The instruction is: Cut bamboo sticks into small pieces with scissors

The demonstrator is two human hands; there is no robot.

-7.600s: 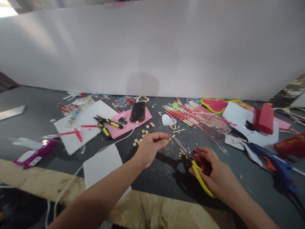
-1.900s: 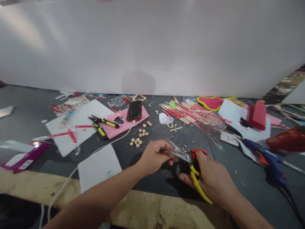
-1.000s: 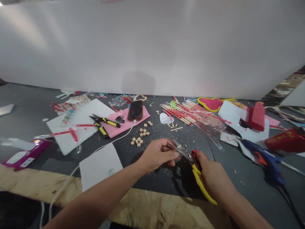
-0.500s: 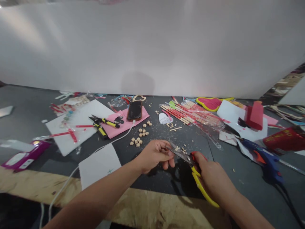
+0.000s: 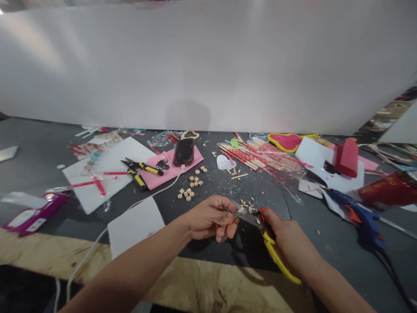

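My right hand point(image 5: 289, 241) is closed round the handles of yellow-and-red scissors point(image 5: 278, 256), whose metal blades point left. The blade tips reach the fingers of my left hand point(image 5: 215, 219), which is pinched closed at the middle of the table edge. Whatever sits between those fingers is too small to make out. Short cut pieces of wooden stick point(image 5: 249, 204) lie on the dark table just beyond the blades. Left of them are several small bundles of wooden pieces point(image 5: 187, 193).
Red-wrapped chopsticks point(image 5: 244, 156) lie at the back. A phone point(image 5: 184, 151) rests on pink paper, with yellow-and-black pliers point(image 5: 137, 171) beside it. On the right are a blue glue gun point(image 5: 358, 213) and a red cup point(image 5: 389, 190); on the left, a purple power strip point(image 5: 37, 213).
The scissor blades have closed further at my left fingers. My left hand has turned and dropped slightly. More cut wooden pieces show beyond the blades.
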